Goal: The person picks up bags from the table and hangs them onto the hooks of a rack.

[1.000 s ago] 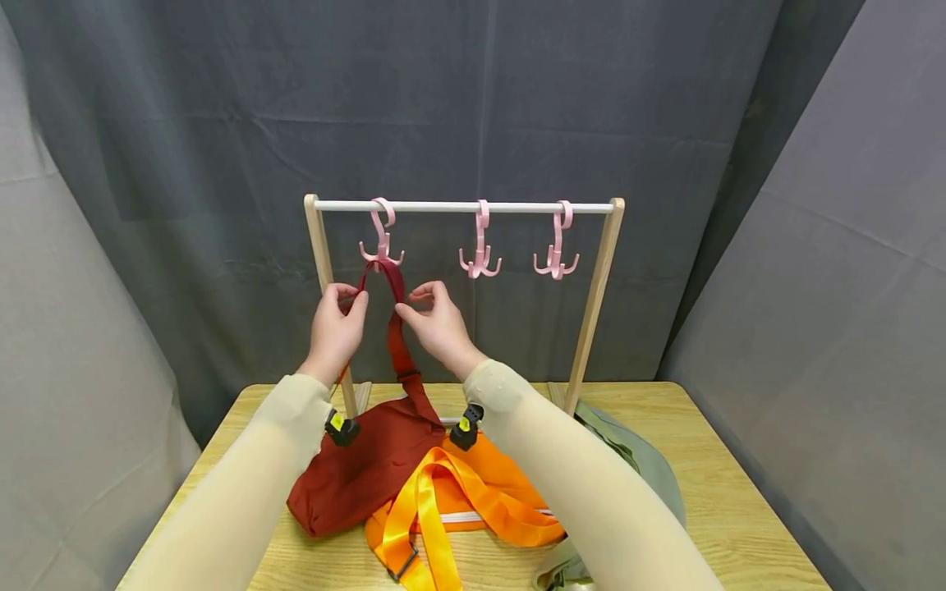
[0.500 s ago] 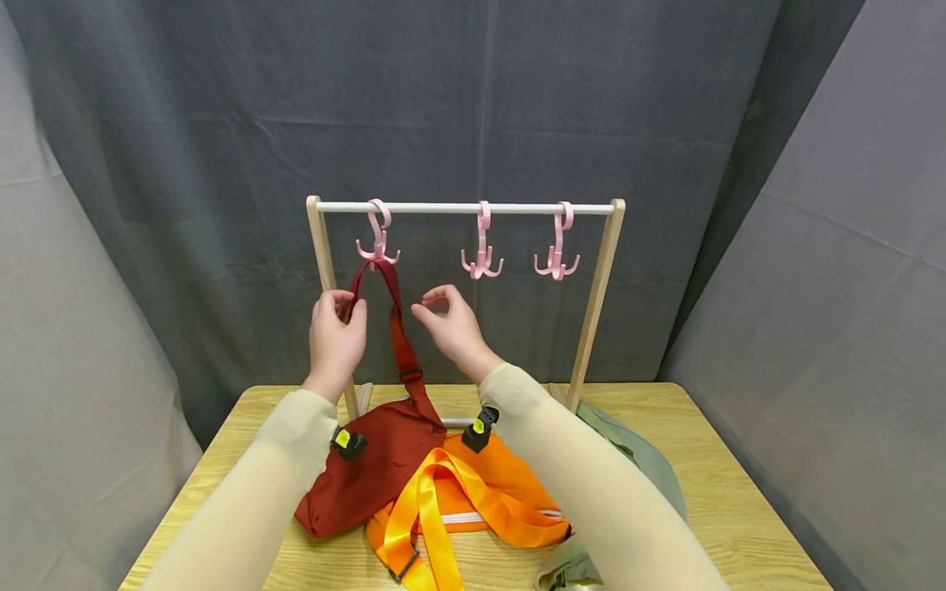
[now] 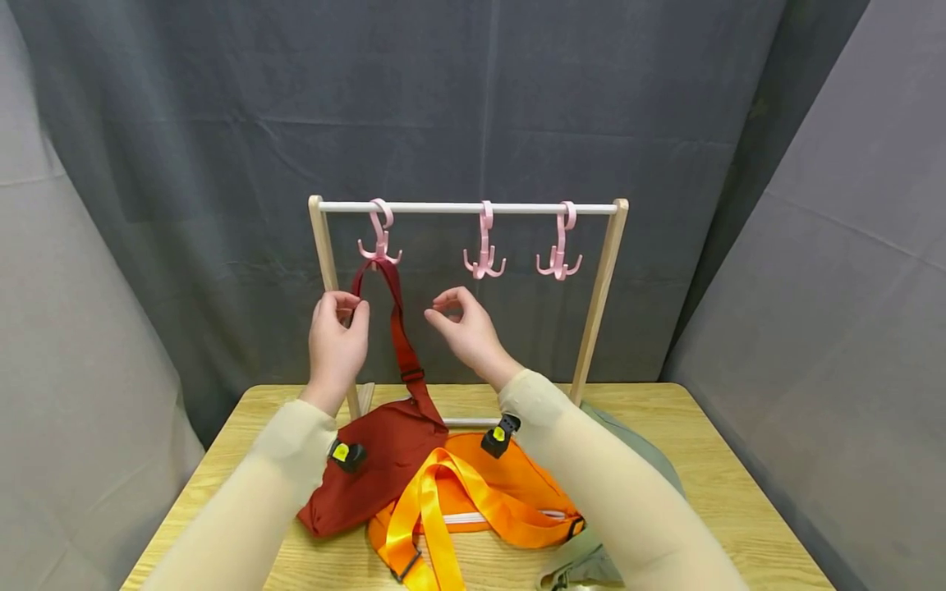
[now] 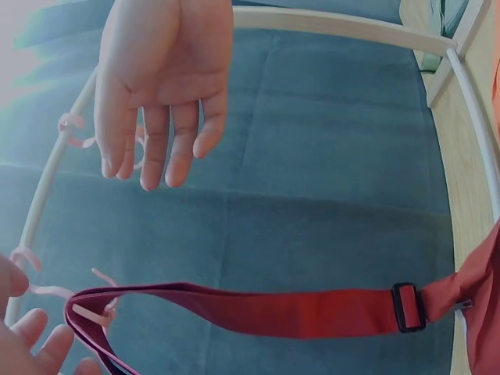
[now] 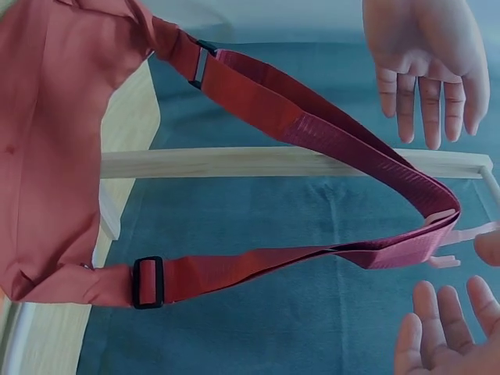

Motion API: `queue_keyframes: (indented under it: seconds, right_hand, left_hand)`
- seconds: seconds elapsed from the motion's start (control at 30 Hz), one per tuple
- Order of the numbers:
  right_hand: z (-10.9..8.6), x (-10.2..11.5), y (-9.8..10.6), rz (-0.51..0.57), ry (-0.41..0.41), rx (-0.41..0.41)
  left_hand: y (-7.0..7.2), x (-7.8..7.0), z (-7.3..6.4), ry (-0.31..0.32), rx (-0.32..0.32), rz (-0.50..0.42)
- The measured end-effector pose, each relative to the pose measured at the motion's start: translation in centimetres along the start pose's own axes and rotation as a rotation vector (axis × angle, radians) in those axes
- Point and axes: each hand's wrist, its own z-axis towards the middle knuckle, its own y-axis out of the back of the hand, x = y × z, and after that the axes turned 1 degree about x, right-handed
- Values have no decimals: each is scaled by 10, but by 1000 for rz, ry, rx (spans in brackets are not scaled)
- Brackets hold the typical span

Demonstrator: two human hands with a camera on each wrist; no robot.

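A dark red sling bag leans at the left of the table, its bottom on the wood. From it the red strap runs up and loops over a prong of the left pink hook. My left hand is beside the strap's left side, fingers loosely bent. In the right wrist view that left hand shows relaxed fingers, apart from the strap. My right hand hovers to the strap's right with a gap between, holding nothing. Black slider buckles sit on the strap near the bag.
Two more pink hooks, the middle hook and the right hook, hang on the white rail of a wooden-post rack. An orange bag lies in front, and a grey-green bag is at right, partly behind my sleeve.
My right hand has let go of the strap and drawn away to the right. My left hand has shifted slightly down. The strap now hangs from the hook in a wider loop.
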Motion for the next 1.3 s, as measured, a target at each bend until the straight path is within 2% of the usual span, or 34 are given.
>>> queue_keyframes:
  seconds: [0.4,0.6,0.73,0.83,0.93,1.3]
  right_hand:
    - [-17,0,17,-10,54,9]
    - [-28,-8,21,-26,74,16]
    - [-36,-14,25,-32,59,16]
    - [-40,-18,28,-29,64,2]
    - [-43,-22,31,-29,61,-2]
    - [-63,-45,35,-6,-21,-31]
  left_hand:
    - [0,-14,-16,-27,132,-28]
    - [1,-16,-26,-81,226,24]
    - [-1,-17,-34,-146,268,66]
    - [-4,-16,-40,-206,271,74]
    - [-6,-12,-46,-231,262,59]
    - [-13,7,-66,-147,250,-6]
